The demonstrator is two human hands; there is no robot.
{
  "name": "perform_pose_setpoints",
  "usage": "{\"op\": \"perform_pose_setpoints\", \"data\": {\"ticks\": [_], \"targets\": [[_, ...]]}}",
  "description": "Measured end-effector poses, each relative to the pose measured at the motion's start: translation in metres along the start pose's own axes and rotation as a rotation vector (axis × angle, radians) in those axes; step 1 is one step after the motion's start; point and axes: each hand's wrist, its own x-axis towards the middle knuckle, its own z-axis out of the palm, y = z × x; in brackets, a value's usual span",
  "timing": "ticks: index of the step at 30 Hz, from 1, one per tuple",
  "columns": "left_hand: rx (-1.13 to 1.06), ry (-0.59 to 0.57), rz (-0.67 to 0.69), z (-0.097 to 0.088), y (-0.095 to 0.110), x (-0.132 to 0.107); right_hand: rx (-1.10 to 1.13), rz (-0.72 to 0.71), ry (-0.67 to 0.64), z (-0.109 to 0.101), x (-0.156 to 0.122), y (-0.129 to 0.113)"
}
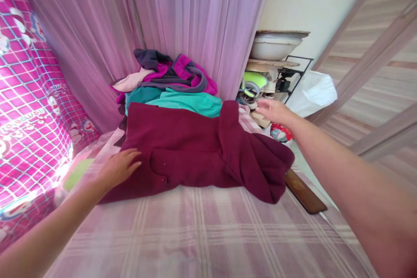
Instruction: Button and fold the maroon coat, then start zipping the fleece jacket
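Note:
A maroon garment [192,152] lies spread on the plaid bed sheet [202,234], one part folded over towards the bed's right edge. My left hand [119,167] lies flat on the garment's left side, fingers stretched out. My right hand [272,110] hovers past the garment's far right corner, fingers apart, holding nothing. Behind the garment sits a pile of clothes: a teal piece [182,100] and a magenta and grey jacket [177,74].
A pink mosquito net [182,17] hangs behind the pile. A pink patterned cushion [29,108] stands at left. Beyond the bed's right edge is a rack with a white basin [275,45] and shoes [254,84], plus a white bag [312,91]. A brown board [304,195] lies at the bed's edge.

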Motion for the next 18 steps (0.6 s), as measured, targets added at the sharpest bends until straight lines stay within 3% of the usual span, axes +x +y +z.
{"op": "perform_pose_setpoints", "data": {"ticks": [2,3,6,8,10,12,15,18], "targets": [[-0.085,-0.018,0.060,0.019,-0.009,-0.029,0.022,-0.077,-0.359,0.006,-0.056,0.027],[-0.104,-0.032,0.106,0.026,-0.015,-0.043,0.010,-0.105,-0.471,0.009,-0.086,0.042],[-0.116,-0.076,0.160,0.031,-0.032,-0.069,-0.134,-0.243,-0.475,0.022,-0.165,0.080],[-0.107,-0.109,0.139,0.028,-0.036,-0.072,-0.259,-0.336,-0.429,0.037,-0.197,0.095],[-0.082,-0.144,0.117,0.021,-0.031,-0.065,-0.320,-0.423,-0.385,0.052,-0.208,0.102],[-0.034,-0.171,0.089,0.012,-0.018,-0.056,-0.294,-0.450,-0.354,0.060,-0.201,0.101],[0.078,-0.184,0.040,-0.004,0.002,-0.051,-0.140,-0.273,-0.265,0.051,-0.176,0.096],[0.130,-0.118,0.063,-0.022,0.006,-0.064,0.051,-0.093,-0.141,0.023,-0.159,0.094]]}}
